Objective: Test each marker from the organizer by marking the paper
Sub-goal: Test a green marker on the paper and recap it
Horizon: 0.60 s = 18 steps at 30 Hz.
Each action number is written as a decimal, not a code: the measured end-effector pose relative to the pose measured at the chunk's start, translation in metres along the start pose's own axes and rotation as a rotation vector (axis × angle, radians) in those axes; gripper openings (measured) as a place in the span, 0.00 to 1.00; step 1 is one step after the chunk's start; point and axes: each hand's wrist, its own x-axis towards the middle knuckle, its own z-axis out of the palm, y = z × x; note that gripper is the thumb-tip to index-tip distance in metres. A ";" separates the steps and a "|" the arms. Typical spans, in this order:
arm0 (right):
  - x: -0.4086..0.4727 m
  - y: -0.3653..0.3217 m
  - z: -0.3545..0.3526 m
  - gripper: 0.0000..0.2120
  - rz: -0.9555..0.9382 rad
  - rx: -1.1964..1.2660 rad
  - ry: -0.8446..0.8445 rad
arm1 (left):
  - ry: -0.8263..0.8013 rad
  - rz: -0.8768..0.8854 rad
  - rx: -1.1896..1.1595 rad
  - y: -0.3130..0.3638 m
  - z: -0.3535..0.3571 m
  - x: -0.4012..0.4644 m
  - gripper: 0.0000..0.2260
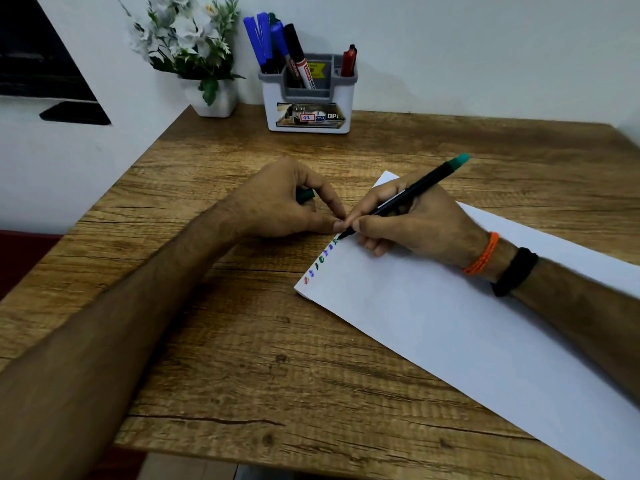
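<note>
Head view: right hand (415,220) pinches a green marker (408,199), tip on the paper (485,334) edge beside a row of coloured marks (320,261). Left hand (287,202) curls around the cap (305,195), fingertips pressing the paper's edge. Organizer (308,98) stands at the table (242,341) back, well apart.

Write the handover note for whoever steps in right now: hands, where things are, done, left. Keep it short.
Right hand: grips the green-ended marker, tip on the paper at the top of the row of test marks.
Left hand: holds the green cap, fingertips down at the paper's edge.
Organizer stands at the back of the table; blue markers, a black-capped marker and a red marker are in it.
Done: several marks in red, blue and green along the paper's edge.
Left: finish this mark, recap and return the marker. Which markers in the organizer remain untested cannot be told.
</note>
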 end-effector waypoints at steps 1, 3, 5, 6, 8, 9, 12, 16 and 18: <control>0.000 0.000 -0.001 0.04 0.003 0.018 0.003 | -0.001 -0.003 0.004 0.000 0.000 0.000 0.07; 0.001 0.000 -0.002 0.06 0.012 0.069 0.009 | -0.001 -0.008 0.007 0.001 0.000 0.000 0.07; 0.001 0.001 -0.004 0.06 0.011 0.118 0.005 | -0.001 -0.006 0.002 0.001 0.001 -0.001 0.07; 0.001 0.000 -0.004 0.06 0.007 0.144 0.000 | 0.000 -0.004 -0.001 0.002 0.001 -0.001 0.07; 0.002 0.000 -0.004 0.04 0.005 0.205 0.018 | 0.002 -0.003 -0.005 0.002 0.001 -0.001 0.08; 0.002 0.000 -0.004 0.04 0.011 0.239 0.040 | 0.003 -0.002 -0.006 0.003 0.001 -0.001 0.09; 0.003 0.000 -0.005 0.03 0.026 0.323 0.108 | 0.003 0.003 -0.005 0.004 0.000 -0.002 0.09; 0.002 0.001 -0.005 0.02 -0.032 0.326 0.162 | 0.018 0.014 0.000 0.004 0.002 -0.004 0.08; 0.002 0.002 -0.006 0.05 -0.052 0.330 0.160 | 0.029 0.014 0.005 0.004 0.002 -0.005 0.07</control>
